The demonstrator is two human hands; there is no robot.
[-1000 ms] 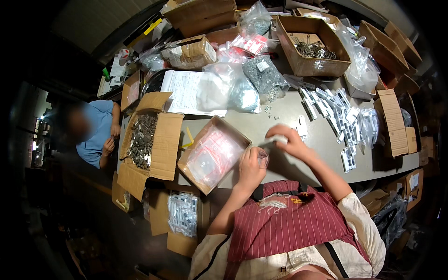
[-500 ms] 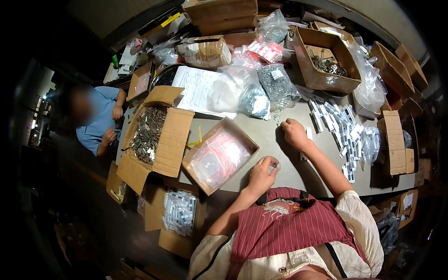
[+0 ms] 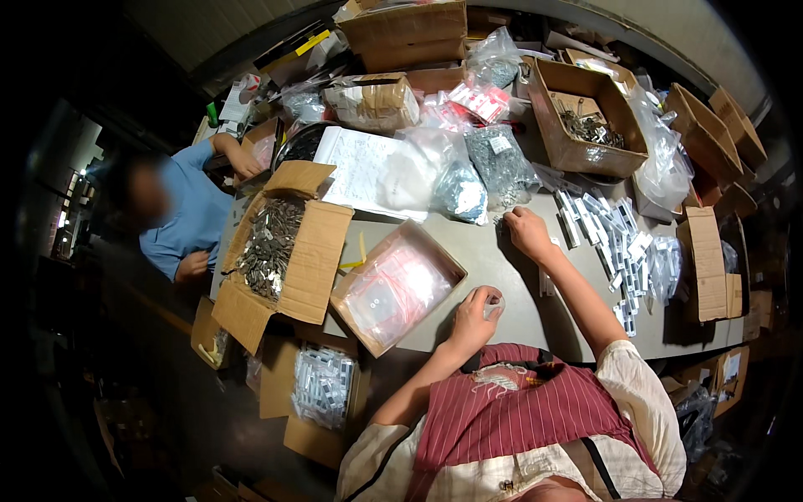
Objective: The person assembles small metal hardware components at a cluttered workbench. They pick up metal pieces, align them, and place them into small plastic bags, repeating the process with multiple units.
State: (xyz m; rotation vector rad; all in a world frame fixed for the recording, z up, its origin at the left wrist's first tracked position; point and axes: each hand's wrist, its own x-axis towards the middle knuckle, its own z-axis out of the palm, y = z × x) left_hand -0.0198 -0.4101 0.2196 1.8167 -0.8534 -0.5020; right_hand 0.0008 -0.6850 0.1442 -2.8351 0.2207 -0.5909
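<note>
My left hand (image 3: pixel 471 322) is near the table's front edge, its fingers closed around a small clear plastic bag (image 3: pixel 495 312). Farther off, my right hand (image 3: pixel 529 234) rests on the grey tabletop with its fingertips pinched together. They are beside a few tiny metal pieces (image 3: pixel 499 220) that look like small screws; whatever is between the fingertips is too small to make out. Under my right forearm lies a slim white-and-grey piece (image 3: pixel 547 283), partly covered. Left of my hands, an open cardboard box (image 3: pixel 454 287) holds clear plastic bags with reddish edges.
Many white-and-grey pieces (image 3: pixel 606 243) lie to the right. Bags of small hardware (image 3: pixel 499 163) and papers (image 3: pixel 355 163) are beyond my hands. Boxes of metal parts stand at left (image 3: pixel 314 259) and far right (image 3: pixel 577 159). A co-worker in blue (image 3: pixel 196 197) is at the left end.
The co-worker has reached an arm forward to a box at the table's far left. My right fingertips have closed in on the tiny pieces; my left hand keeps the bag. The view has shifted slightly.
</note>
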